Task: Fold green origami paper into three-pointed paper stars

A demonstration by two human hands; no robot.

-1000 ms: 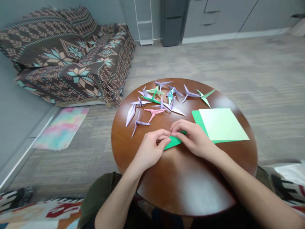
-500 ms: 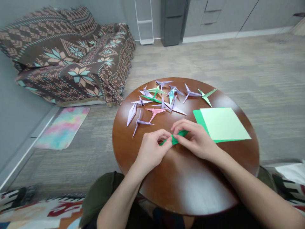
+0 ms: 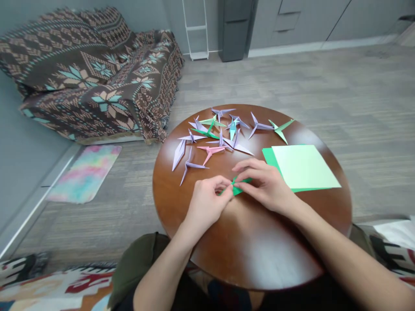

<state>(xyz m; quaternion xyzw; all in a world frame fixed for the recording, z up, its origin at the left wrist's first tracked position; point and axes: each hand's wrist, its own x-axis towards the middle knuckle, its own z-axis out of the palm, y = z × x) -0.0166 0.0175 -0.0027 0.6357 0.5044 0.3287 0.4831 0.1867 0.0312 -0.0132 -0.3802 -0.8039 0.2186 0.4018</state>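
Note:
Between my hands is a folded piece of green paper (image 3: 238, 190), partly hidden by my fingers. My left hand (image 3: 210, 196) pinches its left end between thumb and curled fingers. From the other side, my right hand (image 3: 264, 183) grips the paper near its middle, thumb and fingertips almost meeting the left thumb. Beyond the hands lie several folded paper cranes, among them a pink one (image 3: 211, 152), a purple one (image 3: 191, 165) and a dark green one (image 3: 210, 130). Right of my right hand rests a stack of square paper, a pale green sheet (image 3: 306, 166) over darker green (image 3: 272, 157).
All of this lies on a round brown wooden table (image 3: 259, 255) in front of my lap. A light green crane (image 3: 281, 129) sits near its far right edge. A sofa under a patterned cover (image 3: 106, 86) and a pastel mat (image 3: 86, 172) are at the left.
My right hand's fingers have shifted slightly left along the green paper, and its grip has changed a little. My left hand stays about where it was, still pinching.

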